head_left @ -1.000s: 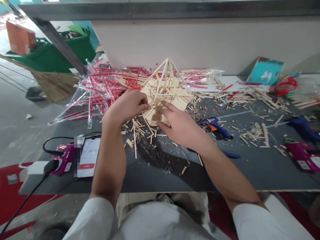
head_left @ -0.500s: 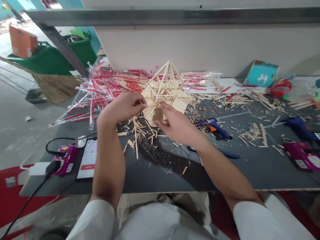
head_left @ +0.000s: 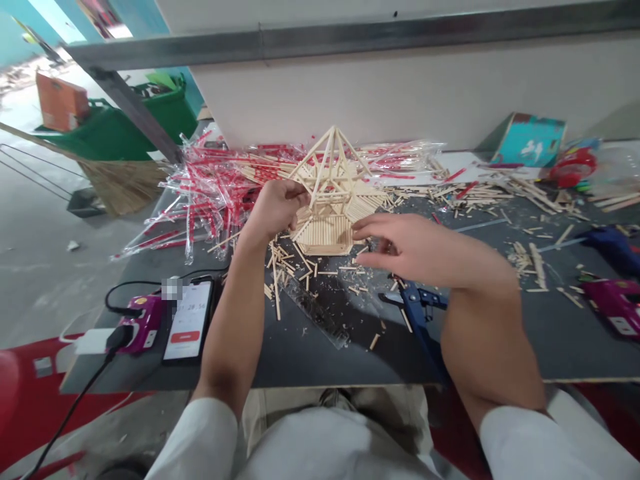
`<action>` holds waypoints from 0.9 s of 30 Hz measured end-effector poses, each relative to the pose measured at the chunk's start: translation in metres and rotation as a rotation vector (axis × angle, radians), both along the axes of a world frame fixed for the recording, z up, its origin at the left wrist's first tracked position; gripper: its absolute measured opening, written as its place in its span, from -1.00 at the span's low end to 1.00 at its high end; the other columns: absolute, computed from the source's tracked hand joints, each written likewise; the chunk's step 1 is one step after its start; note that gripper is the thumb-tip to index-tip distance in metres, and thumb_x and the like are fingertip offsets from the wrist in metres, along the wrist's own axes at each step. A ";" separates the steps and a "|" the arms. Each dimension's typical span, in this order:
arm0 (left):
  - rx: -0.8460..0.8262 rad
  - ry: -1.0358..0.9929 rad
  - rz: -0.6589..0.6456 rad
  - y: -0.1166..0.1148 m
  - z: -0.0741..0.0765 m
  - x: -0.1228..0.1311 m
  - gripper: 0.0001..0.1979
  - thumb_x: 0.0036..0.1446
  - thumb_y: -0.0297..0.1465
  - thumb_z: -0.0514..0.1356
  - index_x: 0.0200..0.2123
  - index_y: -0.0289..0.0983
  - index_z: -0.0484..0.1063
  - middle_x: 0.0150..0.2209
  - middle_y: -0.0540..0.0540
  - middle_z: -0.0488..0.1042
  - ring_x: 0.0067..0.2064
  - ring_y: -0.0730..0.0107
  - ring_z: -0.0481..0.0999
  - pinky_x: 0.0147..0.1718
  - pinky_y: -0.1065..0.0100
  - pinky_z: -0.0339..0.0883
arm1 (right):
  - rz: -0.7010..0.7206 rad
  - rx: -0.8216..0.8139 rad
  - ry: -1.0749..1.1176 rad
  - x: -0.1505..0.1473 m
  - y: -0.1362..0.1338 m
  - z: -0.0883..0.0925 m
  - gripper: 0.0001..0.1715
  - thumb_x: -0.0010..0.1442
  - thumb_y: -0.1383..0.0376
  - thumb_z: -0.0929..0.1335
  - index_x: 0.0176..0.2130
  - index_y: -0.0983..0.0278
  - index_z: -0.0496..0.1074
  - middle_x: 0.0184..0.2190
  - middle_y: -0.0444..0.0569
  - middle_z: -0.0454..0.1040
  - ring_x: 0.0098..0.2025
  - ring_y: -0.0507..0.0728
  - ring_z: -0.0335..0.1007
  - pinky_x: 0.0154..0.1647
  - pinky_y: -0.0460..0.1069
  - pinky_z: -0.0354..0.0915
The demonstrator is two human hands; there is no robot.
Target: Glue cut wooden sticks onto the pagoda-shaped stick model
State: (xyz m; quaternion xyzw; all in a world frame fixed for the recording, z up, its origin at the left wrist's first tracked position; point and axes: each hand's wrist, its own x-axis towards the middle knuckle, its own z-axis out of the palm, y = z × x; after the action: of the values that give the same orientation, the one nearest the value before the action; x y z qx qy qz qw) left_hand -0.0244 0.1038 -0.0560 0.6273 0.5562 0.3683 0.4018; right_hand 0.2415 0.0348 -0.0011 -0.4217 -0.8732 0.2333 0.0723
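Observation:
A small house-like model [head_left: 327,233] of pale wooden sticks stands on the dark table, with a pointed open roof frame and a slatted base. At its left side, my left hand [head_left: 280,208] is closed, its curled fingertips on a lower corner of the roof frame. They partly hide that corner. My right hand [head_left: 405,245] is at the right of the base, thumb and fingers apart with nothing seen between them. Its fingertips come close to the base's right edge; I cannot tell whether they touch. Stick offcuts [head_left: 285,267] lie in front of the model.
Plastic-wrapped stick bundles [head_left: 215,177] lie behind on the left. A phone [head_left: 187,323] and a purple power adapter [head_left: 145,323] are near the left edge. Blue-handled cutters [head_left: 417,310] lie under my right forearm. A clear plastic strip [head_left: 317,313] is in front; a turquoise box [head_left: 530,140] stands behind.
My right hand has moved right, off the front of the model, uncovering its slatted base. My left hand has shifted right onto the roof frame's corner. The view has tilted slightly.

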 end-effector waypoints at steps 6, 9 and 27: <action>-0.226 -0.258 -0.096 -0.002 0.006 0.006 -0.82 0.30 -0.28 0.26 -0.21 -0.29 0.45 -0.32 -0.11 0.65 -0.69 0.67 0.24 -0.72 0.50 -0.04 | -0.168 -0.011 -0.019 0.017 0.007 0.008 -0.47 0.30 -0.06 0.35 0.03 0.21 0.61 -0.22 0.01 0.66 -0.24 0.19 0.54 -0.19 0.06 0.31; -0.294 -0.338 -0.078 -0.004 0.007 0.008 -0.81 0.28 -0.30 0.28 -0.29 -0.26 0.35 -0.36 -0.08 0.63 -0.68 0.67 0.24 -0.73 0.52 0.07 | -0.136 -0.012 -0.080 0.012 0.010 0.007 -0.47 0.29 -0.02 0.34 0.02 0.27 0.60 -0.15 0.09 0.65 -0.14 0.24 0.55 -0.14 0.08 0.31; -0.718 -0.923 0.000 -0.001 0.021 0.010 -0.78 0.31 -0.48 0.04 -0.41 -0.30 0.35 -0.64 -0.04 0.37 -0.66 0.52 0.45 -0.81 0.65 0.12 | -0.301 -0.038 -0.117 0.013 0.015 -0.002 -0.39 0.29 -0.10 0.35 0.08 0.26 0.57 0.00 0.13 0.65 -0.06 0.31 0.57 -0.06 0.17 0.39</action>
State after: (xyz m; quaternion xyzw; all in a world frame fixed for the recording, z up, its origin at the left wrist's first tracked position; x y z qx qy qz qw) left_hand -0.0141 0.1026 -0.0350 0.2266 0.4134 0.3920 0.7900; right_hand 0.2545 0.0502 -0.0033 -0.5620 -0.7983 0.2114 0.0475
